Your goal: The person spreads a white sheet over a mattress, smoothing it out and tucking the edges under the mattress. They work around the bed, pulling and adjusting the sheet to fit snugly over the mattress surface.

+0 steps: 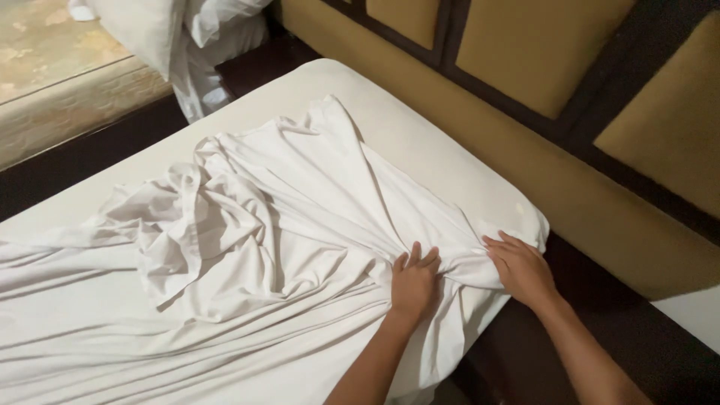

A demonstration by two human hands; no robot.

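I see both hands down at 5 o'clock in the head view, on the corner of a bed. Left hand (414, 281) lies palm-down on the white sheet (247, 247), fingers (415, 252) pressed close together, tips dug into a bunched ridge of cloth; I can't tell whether the thumb hooks under. Right hand (521, 268) sits just beside it at 4 o'clock, fingers slightly spread, flat on the same gathered fold near the mattress (420, 142) corner. The twisted fold runs between the two hands, both touching it.

The sheet is crumpled and loose, heaped in a wrinkled pile around 9 o'clock from the hands, folds fanning toward the grip point. It covers most of the mattress; a bare strip shows along the top edge at 12 to 1 o'clock.

Padded tan headboard (540, 45) with dark frame runs across 1 to 3 o'clock, close behind the mattress. White pillows (187, 37) piled at 11 o'clock, well apart from the hands. Patterned floor (45, 45) at 10 o'clock.
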